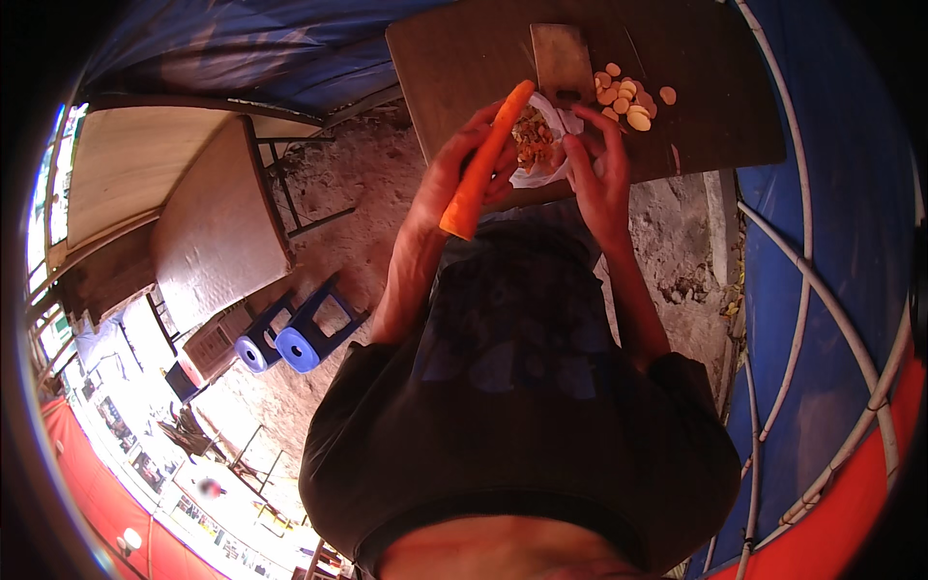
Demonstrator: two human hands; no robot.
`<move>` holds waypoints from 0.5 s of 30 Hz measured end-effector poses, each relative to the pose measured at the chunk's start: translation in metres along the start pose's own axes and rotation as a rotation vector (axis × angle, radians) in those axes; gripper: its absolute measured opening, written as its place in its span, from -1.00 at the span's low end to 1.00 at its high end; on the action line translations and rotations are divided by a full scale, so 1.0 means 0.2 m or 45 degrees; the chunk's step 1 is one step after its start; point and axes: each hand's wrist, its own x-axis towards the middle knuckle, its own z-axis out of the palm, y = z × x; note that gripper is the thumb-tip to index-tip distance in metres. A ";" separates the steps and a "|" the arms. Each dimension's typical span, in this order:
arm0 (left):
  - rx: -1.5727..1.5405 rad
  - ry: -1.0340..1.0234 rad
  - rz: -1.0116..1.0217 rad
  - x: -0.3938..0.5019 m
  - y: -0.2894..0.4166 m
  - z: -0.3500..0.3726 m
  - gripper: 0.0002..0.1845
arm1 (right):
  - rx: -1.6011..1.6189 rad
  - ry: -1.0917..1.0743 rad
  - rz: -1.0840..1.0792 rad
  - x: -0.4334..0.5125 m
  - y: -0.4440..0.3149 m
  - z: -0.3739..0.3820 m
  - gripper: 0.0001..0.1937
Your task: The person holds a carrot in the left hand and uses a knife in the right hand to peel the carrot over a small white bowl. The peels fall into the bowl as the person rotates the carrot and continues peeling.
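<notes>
My left hand (471, 156) is closed around a long orange carrot (487, 163), held aslant with its thick, cut-looking end towards my body. My right hand (598, 163) is raised on the other side of a white plastic bag (533, 179), thumb and forefinger apart near its rim; whether a small thing lies between them is unclear. Orange and brownish scraps (533, 138) fill the bag at the table's near edge. Just beyond it lies a wooden cutting board (562, 58) with a slot at its near end. Round pale slices (629, 98) are scattered to the board's right.
The brown table (464, 58) stands before me. A thin pale strip (676, 158) lies by its near right edge. Blue plastic stools (299, 348) and another table (217, 225) are at the left. Blue tarpaulin and pale poles (806, 254) bound the right side.
</notes>
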 end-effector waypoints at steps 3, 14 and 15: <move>0.046 -0.004 0.014 -0.01 -0.01 0.01 -0.32 | -0.332 -0.122 -0.268 0.03 -0.09 0.01 -0.61; 0.305 0.149 0.001 -0.04 0.02 0.09 -0.25 | -0.562 -0.198 -0.432 0.07 -0.12 0.05 -0.62; 0.300 0.125 -0.009 -0.04 0.03 0.09 -0.25 | -0.592 -0.179 -0.450 0.06 -0.12 0.05 -0.63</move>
